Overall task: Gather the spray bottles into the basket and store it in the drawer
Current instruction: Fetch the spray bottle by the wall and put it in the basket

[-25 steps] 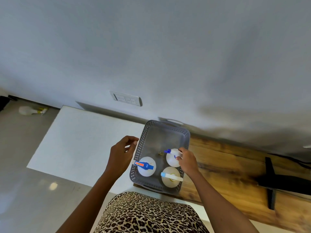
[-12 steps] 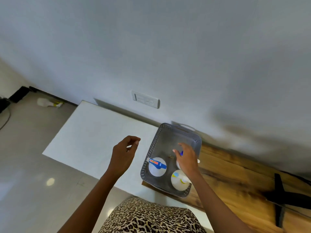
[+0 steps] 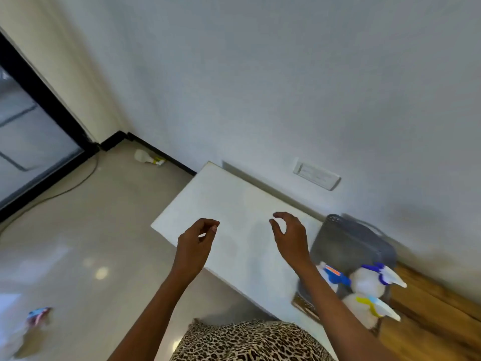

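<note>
a white rectangular desk [image 3: 234, 212] stands against a pale grey wall, and on the wall just above the desk sits a white switch plate [image 3: 316, 176]. at the desk's right end a wooden desk surface [image 3: 437, 303] begins. a grey perforated plastic basket [image 3: 359, 241] rests where the white desk meets the wood, and three white spray bottles [image 3: 369, 282] with blue and yellow triggers stand inside it. left of the desk, on the glossy beige floor, another white spray bottle [image 3: 148, 157] lies by the black skirting.

the left hand [image 3: 195, 246] hovers over the desk's front edge, fingers loosely curled, holding nothing. the right hand [image 3: 291, 235] hovers over the desk just left of the basket, fingers bent, empty.
</note>
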Demonstrator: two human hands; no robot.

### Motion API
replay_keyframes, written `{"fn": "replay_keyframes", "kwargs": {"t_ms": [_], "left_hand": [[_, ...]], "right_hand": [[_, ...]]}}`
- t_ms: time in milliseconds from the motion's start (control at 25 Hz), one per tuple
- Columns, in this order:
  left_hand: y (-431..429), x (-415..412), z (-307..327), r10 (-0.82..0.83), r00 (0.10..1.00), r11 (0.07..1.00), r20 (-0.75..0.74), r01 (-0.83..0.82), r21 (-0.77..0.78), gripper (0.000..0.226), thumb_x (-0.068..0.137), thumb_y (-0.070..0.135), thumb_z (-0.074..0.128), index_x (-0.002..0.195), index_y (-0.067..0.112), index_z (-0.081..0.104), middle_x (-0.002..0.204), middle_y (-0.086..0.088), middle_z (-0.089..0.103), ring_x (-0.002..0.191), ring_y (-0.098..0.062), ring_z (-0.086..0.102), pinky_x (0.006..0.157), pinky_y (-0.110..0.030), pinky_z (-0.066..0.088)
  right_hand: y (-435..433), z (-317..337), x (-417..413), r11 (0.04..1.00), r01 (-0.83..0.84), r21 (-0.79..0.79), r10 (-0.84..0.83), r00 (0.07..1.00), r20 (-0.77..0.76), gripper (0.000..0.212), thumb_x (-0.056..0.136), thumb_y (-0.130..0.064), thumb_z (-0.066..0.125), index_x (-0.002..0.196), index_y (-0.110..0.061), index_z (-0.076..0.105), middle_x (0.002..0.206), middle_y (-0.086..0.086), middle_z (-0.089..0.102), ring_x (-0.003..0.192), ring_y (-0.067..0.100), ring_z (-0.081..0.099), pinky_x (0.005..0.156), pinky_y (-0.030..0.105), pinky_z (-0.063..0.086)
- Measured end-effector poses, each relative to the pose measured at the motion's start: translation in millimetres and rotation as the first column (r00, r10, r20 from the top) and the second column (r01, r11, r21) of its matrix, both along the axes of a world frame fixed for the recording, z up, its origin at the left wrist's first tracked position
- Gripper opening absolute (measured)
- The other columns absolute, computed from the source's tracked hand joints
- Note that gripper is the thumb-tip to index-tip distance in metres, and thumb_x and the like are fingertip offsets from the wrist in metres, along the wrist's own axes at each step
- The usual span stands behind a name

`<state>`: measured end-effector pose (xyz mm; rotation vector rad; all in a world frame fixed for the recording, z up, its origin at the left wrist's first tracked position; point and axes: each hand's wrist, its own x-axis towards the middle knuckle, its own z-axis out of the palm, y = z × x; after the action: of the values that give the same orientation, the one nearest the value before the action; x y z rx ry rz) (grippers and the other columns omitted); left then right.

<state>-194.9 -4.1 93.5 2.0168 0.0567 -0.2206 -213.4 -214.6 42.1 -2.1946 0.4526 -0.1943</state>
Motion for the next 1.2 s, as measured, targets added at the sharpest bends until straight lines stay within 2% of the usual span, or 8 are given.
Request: {"fn": "replay_keyframes", "kwargs": {"t_ms": [280,440,600,800,960,1120,1200], "left_hand": [[152,52,12,0.121,0.992,0.993,0.036,-0.121,0.004,0.015,0.091,0.017,0.051,0.097,0.020,0.064,0.092,0.012,0.065,0.085,0.008,0.055,0.063,-0.002,0.038],[199,86,11,0.184,0.982,0.982,0.031,-0.183,-0.044,0.015,0.090,0.015,0.052,0.097,0.017,0.065,0.094,0.008,0.066,0.087,0.003,0.057,0.068,-0.006,0.038],[242,137,2,0.233,0.972,0.971,0.024,-0.231,-0.067,0.015,0.090,0.015,0.052,0.099,0.015,0.065,0.099,0.004,0.066,0.092,-0.005,0.058,0.071,-0.008,0.038],[296,231,1,0.268,0.963,0.961,-0.003,-0.268,-0.075,0.014,0.090,0.014,0.052,0.098,0.015,0.064,0.100,0.003,0.066,0.095,-0.009,0.059,0.073,-0.011,0.040],[341,311,10,0.279,0.960,0.959,-0.029,-0.280,-0.030,0.015,0.091,0.015,0.051,0.097,0.017,0.064,0.100,0.004,0.066,0.094,-0.008,0.058,0.072,-0.010,0.039],[384,388,14,0.297,0.955,0.955,-0.004,-0.297,-0.007,0.015,0.091,0.016,0.051,0.100,0.016,0.064,0.099,0.006,0.064,0.093,-0.007,0.057,0.071,-0.009,0.038],[402,428,11,0.296,0.955,0.955,0.005,-0.296,-0.009,0.015,0.090,0.015,0.052,0.098,0.015,0.064,0.098,0.005,0.065,0.092,-0.008,0.057,0.071,-0.009,0.038]], "right_hand": [[156,27,60,0.995,-0.084,0.051,0.082,0.996,0.037,0.019,0.091,-0.017,0.057,0.106,-0.009,0.064,0.112,0.006,0.067,0.108,0.021,0.059,0.092,0.025,0.042],[205,37,100,0.985,-0.162,0.057,0.161,0.986,0.032,0.018,0.091,-0.017,0.057,0.105,-0.011,0.065,0.112,0.004,0.068,0.106,0.017,0.059,0.090,0.019,0.040],[248,33,161,0.975,-0.211,0.066,0.210,0.977,0.022,0.015,0.089,-0.015,0.058,0.102,-0.011,0.065,0.108,0.003,0.069,0.102,0.016,0.061,0.086,0.019,0.041],[299,17,254,0.965,-0.234,0.120,0.237,0.971,-0.015,0.013,0.088,-0.013,0.060,0.099,-0.011,0.066,0.101,0.003,0.070,0.094,0.012,0.062,0.074,-0.002,0.038],[339,13,335,0.964,-0.211,0.164,0.225,0.972,-0.072,0.012,0.088,-0.014,0.060,0.098,-0.010,0.066,0.099,0.002,0.070,0.093,0.012,0.063,0.078,0.015,0.042],[377,14,414,0.955,-0.248,0.161,0.265,0.960,-0.095,0.013,0.089,-0.016,0.059,0.099,-0.010,0.066,0.096,0.001,0.068,0.088,0.006,0.058,0.077,0.014,0.043],[396,13,451,0.954,-0.255,0.160,0.273,0.957,-0.101,0.014,0.089,-0.015,0.059,0.100,-0.009,0.066,0.098,0.003,0.069,0.089,0.007,0.058,0.081,0.019,0.046]]}}
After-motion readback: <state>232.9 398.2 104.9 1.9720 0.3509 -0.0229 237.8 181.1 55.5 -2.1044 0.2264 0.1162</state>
